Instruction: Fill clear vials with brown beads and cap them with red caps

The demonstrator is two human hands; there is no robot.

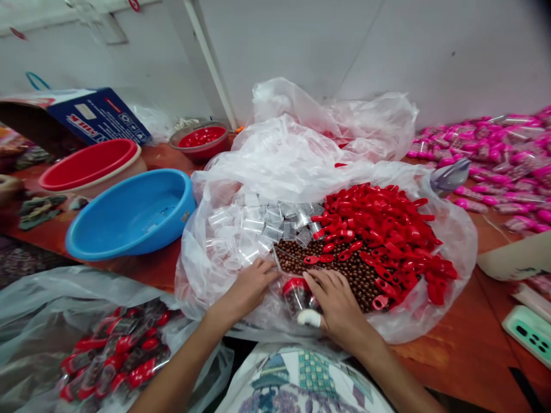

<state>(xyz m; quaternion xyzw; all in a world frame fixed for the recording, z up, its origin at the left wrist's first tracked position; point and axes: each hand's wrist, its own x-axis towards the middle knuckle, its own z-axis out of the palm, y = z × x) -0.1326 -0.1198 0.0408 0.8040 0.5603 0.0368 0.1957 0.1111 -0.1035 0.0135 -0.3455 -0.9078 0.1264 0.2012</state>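
Both forearms are bare from the elbow down — no sleeves, watch or bracelets on either wrist. The right hand (340,307) wears a white wrap (309,318) around the thumb, like a bandage or finger guard; the left hand (249,287) wears nothing. Below sits a pale printed garment (297,381) — teal checks, purple-grey building shapes.

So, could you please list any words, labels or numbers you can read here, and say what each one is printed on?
"MILK", probably, in red on the white band of the blue carton; partly cut off, so not certain.
The carton's small white icons and fine print: too blurred to read.
The pink packets: print too small to read.
The pale green device: dark marks only, unreadable.
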